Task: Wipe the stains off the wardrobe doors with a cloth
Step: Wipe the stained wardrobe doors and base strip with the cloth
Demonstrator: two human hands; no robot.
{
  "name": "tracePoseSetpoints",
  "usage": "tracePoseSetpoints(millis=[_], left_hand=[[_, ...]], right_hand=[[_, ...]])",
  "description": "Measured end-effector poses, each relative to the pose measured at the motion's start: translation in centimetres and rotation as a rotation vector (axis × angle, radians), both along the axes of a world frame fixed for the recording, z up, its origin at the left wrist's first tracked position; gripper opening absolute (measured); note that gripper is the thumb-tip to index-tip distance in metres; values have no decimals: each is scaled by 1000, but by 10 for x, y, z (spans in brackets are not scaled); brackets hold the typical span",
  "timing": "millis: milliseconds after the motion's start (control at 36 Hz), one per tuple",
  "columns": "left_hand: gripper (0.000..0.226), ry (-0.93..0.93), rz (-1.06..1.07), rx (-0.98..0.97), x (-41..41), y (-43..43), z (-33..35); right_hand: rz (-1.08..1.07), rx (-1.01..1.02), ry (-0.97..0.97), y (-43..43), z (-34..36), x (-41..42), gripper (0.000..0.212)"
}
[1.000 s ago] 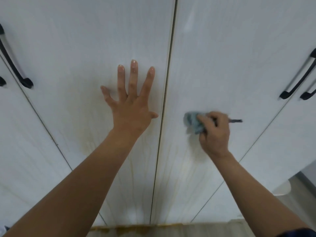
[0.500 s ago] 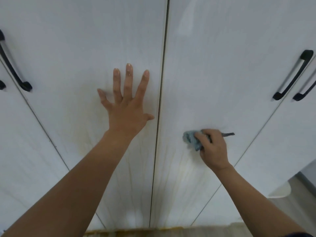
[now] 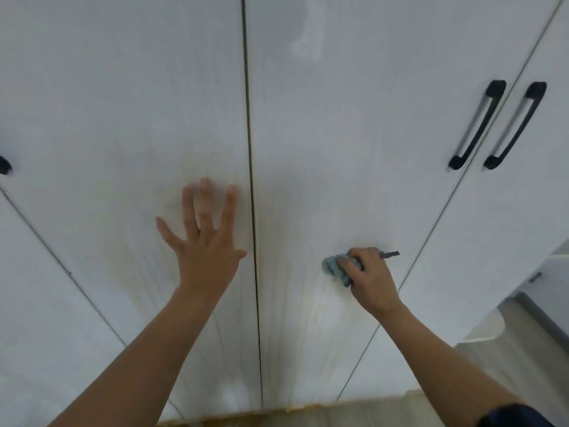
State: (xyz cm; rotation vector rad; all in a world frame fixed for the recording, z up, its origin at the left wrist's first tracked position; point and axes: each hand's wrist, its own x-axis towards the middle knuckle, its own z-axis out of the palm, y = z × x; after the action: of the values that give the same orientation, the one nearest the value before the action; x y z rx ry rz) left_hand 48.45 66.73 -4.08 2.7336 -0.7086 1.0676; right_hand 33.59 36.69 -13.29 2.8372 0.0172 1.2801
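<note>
1. The cloth (image 3: 334,268) is a small blue-grey wad pressed against the right-centre wardrobe door (image 3: 354,134), low on the panel and about midway across it.
2. The visible part of the wad runs slantwise from upper left to lower right. A thin dark strip (image 3: 389,254) sticks out past the knuckles and points right, roughly level.
3. The right hand (image 3: 372,282) is curled round the cloth, gripping it with fingers and thumb, knuckles toward the camera.
4. The left hand (image 3: 204,251) is spread wide with its fingers pointing up, against the left-centre door (image 3: 138,103), just beside the dark seam (image 3: 249,149) between the two doors. The fingertips are blurred, so I cannot tell whether they touch the panel.
5. The two hands are well apart, one on each side of the seam.
6. Faint yellow-brown streaks (image 3: 129,266) run down the lower parts of both doors toward the floor (image 3: 338,414).
7. Right of the cloth, bare panel extends to the door's slanting edge. Higher up, two black bar handles (image 3: 475,124) flank that edge.
8. All the doors in view are closed, so what the wardrobe holds is hidden.
</note>
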Motion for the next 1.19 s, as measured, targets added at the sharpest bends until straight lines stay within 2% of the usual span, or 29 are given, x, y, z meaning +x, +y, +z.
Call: tracePoseSetpoints(millis=[111, 194, 250, 361, 389, 472, 556, 611, 694, 778, 861, 972, 1111, 1195], left_hand=[[147, 38, 16, 35, 0, -6, -8], [142, 88, -11, 22, 2, -13, -8], [154, 107, -22, 3, 5, -13, -10], [163, 128, -43, -13, 8, -11, -10], [164, 133, -53, -13, 7, -11, -9], [166, 141, -87, -25, 7, -11, -8], [166, 151, -77, -19, 5, -12, -7], [167, 159, -70, -13, 5, -12, -7], [168, 162, -62, -17, 7, -12, -6], [168, 168, -54, -21, 7, -11, -6], [166, 170, -47, -25, 8, -10, -7], [167, 169, -35, -25, 7, -10, -6], [166, 168, -16, -33, 8, -10, -6], [165, 169, -21, -24, 9, -11, -7]], right_hand=[[-65, 53, -271, -21, 44, -8, 22], [-151, 74, -404, -44, 76, -13, 29], [-150, 80, -432, -55, 81, -13, 28], [-96, -1, -357, -66, 44, -11, 12], [-88, -15, -313, -69, 29, -13, 14], [-58, -37, -163, -73, -12, -24, 44], [-13, 20, -64, -79, -20, -36, 51], [28, 53, -85, -85, -9, -39, 47], [-21, 107, -252, -92, 24, -39, 26], [-99, 224, -370, -96, 49, -37, 32], [-106, 238, -351, -93, 37, -33, 27], [-77, 201, -242, -89, -24, -33, 18], [-96, 366, 9, -85, -69, -50, 44], [-108, 581, -146, -83, -52, -56, 39]])
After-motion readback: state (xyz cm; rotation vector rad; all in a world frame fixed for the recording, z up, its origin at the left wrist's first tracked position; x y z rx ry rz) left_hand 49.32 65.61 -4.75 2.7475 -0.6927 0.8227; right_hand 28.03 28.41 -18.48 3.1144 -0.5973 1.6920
